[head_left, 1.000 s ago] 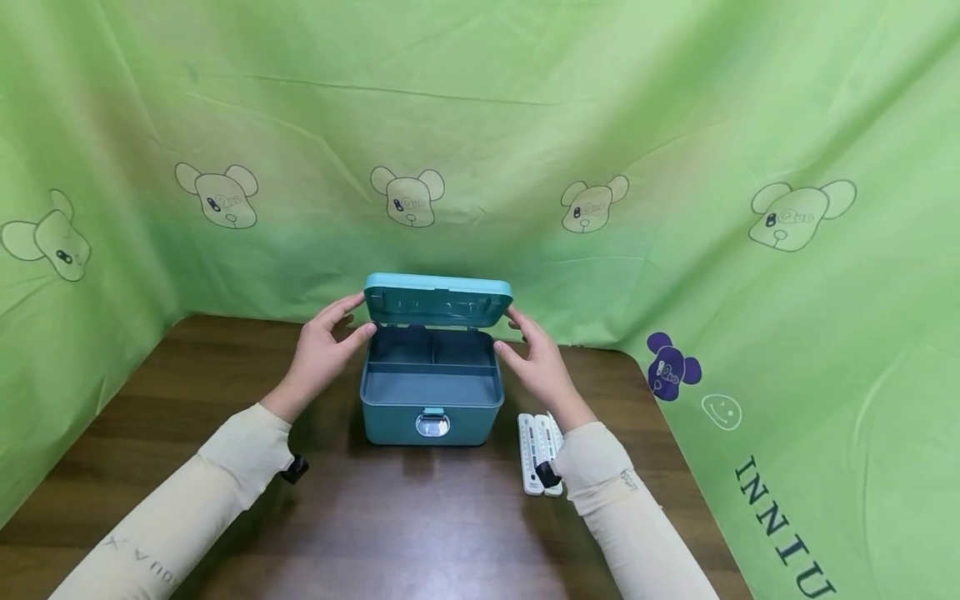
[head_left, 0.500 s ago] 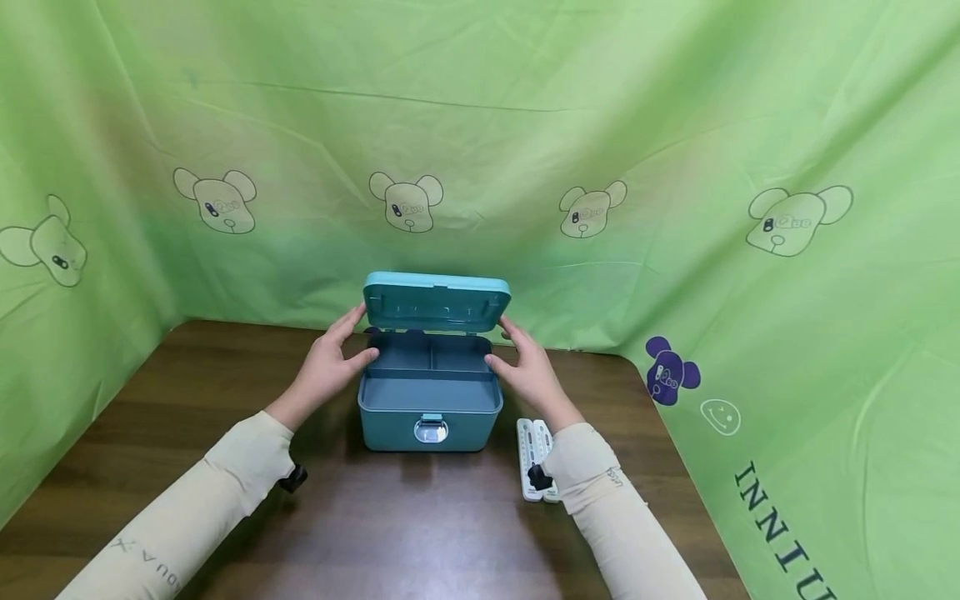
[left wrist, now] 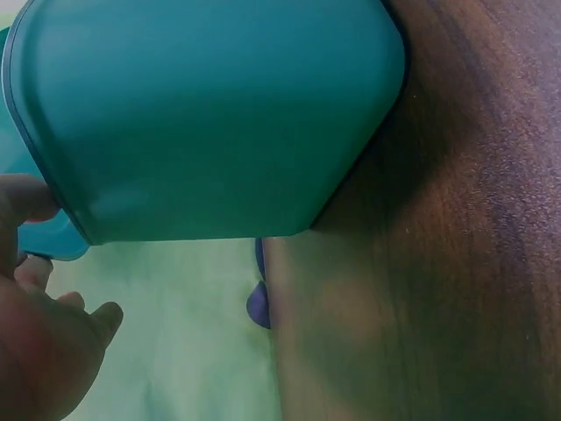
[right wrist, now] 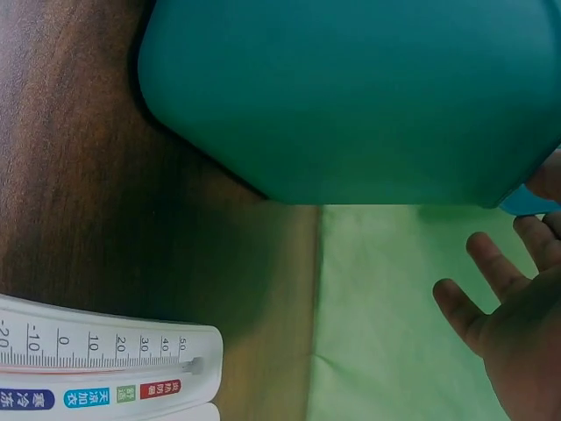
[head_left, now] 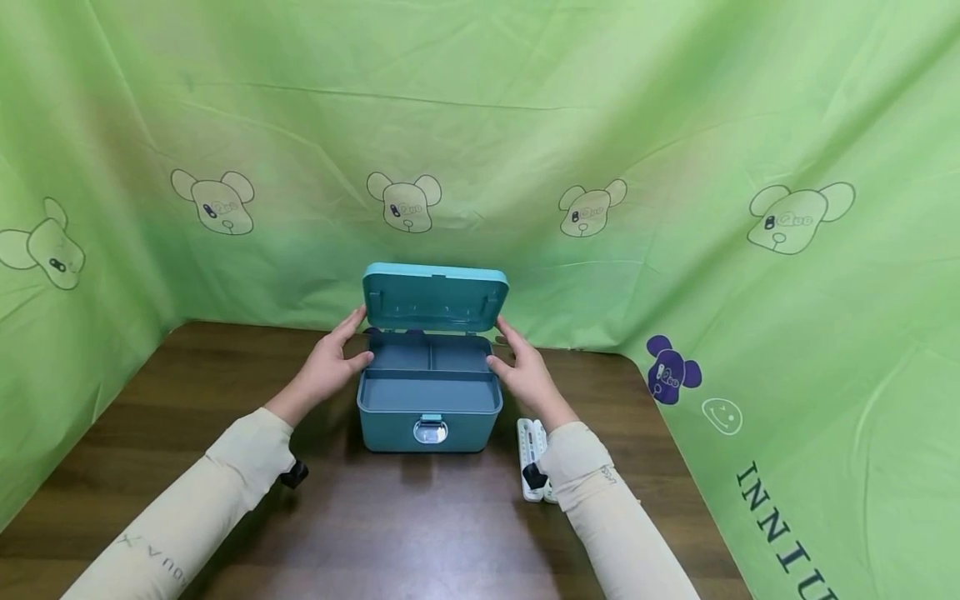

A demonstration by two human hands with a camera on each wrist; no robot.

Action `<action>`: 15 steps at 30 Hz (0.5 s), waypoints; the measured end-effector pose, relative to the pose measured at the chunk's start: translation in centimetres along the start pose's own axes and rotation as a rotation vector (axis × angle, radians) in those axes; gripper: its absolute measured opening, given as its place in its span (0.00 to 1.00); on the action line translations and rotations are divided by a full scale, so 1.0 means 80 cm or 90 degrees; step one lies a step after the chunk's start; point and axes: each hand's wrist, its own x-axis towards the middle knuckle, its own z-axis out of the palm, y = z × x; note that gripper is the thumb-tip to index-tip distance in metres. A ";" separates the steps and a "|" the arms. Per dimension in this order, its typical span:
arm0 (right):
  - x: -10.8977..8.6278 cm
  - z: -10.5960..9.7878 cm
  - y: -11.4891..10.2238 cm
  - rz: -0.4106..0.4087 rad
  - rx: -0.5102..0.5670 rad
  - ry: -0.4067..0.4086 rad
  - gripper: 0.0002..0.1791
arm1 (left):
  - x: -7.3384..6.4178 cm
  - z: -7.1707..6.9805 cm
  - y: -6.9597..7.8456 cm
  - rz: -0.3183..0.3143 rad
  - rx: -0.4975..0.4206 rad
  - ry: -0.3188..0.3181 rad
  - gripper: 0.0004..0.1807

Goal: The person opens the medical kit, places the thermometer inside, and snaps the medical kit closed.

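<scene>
A teal storage box [head_left: 420, 429] stands on the table with its hinged lid [head_left: 435, 302] raised, leaning back. Inside shows a blue-grey tray [head_left: 427, 393], divided into two small compartments at the back and a wide one in front. My left hand [head_left: 330, 362] is at the box's left side, fingertips at the lid's edge and thumb at the box rim. At the opposite side, my right hand [head_left: 525, 375] mirrors it, fingers extended to the lid's lower right corner. Both wrist views show loosely spread fingers beside the box wall.
Two white thermometers [right wrist: 105, 351] lie side by side right of the box, partly under my right sleeve in the head view. A green printed curtain [head_left: 480, 125] hangs close behind the brown table [head_left: 420, 533] and along both sides.
The lid has tilted further back and opened wider. Both hands have come slightly down along the box's sides, and the right forearm has shifted left over the thermometers.
</scene>
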 end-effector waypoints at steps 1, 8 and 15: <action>0.000 0.000 0.000 0.006 0.011 -0.005 0.41 | 0.001 -0.001 0.000 -0.003 -0.006 -0.006 0.46; 0.003 -0.003 0.000 0.039 0.066 -0.025 0.43 | 0.009 -0.008 -0.002 -0.042 -0.041 -0.054 0.47; 0.000 -0.005 0.005 0.017 0.058 -0.033 0.43 | 0.010 -0.012 -0.008 -0.058 -0.106 -0.089 0.48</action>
